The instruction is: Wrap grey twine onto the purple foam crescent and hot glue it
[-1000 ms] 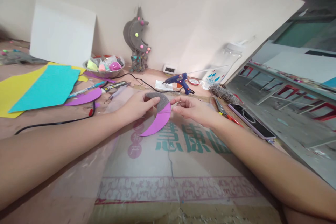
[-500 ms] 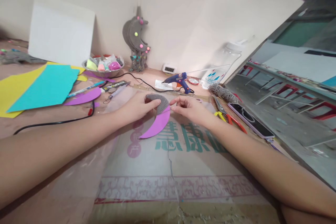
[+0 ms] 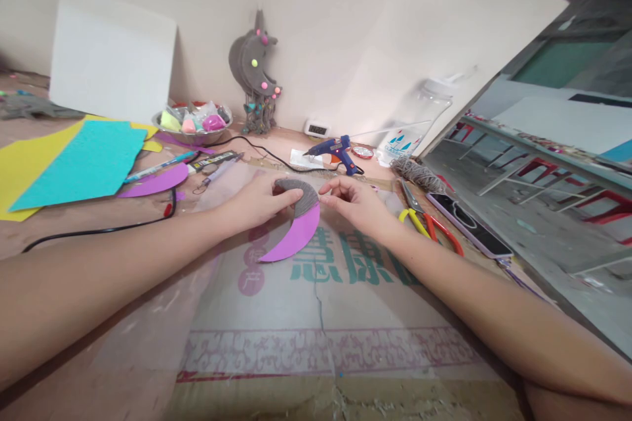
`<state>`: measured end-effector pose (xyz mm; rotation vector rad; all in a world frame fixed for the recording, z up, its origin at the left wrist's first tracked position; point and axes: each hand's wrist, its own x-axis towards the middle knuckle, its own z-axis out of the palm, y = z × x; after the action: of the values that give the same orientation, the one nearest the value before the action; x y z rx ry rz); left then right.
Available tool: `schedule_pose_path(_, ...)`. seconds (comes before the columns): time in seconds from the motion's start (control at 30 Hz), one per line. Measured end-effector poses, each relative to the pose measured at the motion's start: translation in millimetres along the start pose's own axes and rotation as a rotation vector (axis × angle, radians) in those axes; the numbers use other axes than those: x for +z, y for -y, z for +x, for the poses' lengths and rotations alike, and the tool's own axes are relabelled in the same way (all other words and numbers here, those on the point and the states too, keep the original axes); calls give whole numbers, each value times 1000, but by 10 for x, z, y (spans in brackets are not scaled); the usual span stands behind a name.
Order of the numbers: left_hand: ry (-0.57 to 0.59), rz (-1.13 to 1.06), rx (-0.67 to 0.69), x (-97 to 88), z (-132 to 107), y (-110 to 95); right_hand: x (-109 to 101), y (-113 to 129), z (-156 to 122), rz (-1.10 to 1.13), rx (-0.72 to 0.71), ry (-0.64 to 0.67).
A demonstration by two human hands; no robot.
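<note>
A purple crescent cutout (image 3: 293, 237) is held above the printed sheet, its upper half wrapped in closely laid grey yarn (image 3: 305, 199). My left hand (image 3: 261, 200) grips the wrapped upper end, thumb on the front face and fingers behind. Just off the crescent's right edge, my right hand (image 3: 353, 204) is closed in a pinch on the yarn; the strand between its fingertips is barely visible. Below the crescent, a loose grey strand (image 3: 318, 302) trails down over the sheet.
Behind my hands are a blue glue gun (image 3: 336, 150), a small clock (image 3: 317, 129) and a bowl (image 3: 190, 137) of colourful bagged pieces. Scissors (image 3: 415, 207), a phone (image 3: 469, 223) and a yarn bundle (image 3: 419, 174) lie right. Coloured sheets (image 3: 81, 161) lie left; a decorated crescent (image 3: 251, 66) hangs behind.
The strand that crossed the purple face at a slant now sits up by the wound edge. My right hand's fingers have shifted slightly; my left hand keeps its hold.
</note>
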<state>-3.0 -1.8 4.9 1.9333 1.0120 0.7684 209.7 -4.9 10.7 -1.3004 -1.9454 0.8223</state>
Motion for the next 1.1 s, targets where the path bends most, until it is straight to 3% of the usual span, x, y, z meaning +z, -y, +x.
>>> schedule_pose_path(0.27, 5, -32, -21, 0, -1, 5, 1, 1, -13, -34, -41, -28)
schedule_pose_path(0.43, 1, -50, -24, 15, -1, 6, -49, -17, -5, 63, -100, 76)
schedule_pose_path(0.6, -4, -42, -16, 12, 4, 13, -43, -78, 5, -86, -118, 140)
schedule_pose_path(1.1, 18, -47, -10, 13, -12, -27, 18, -71, -4, -117, -76, 24)
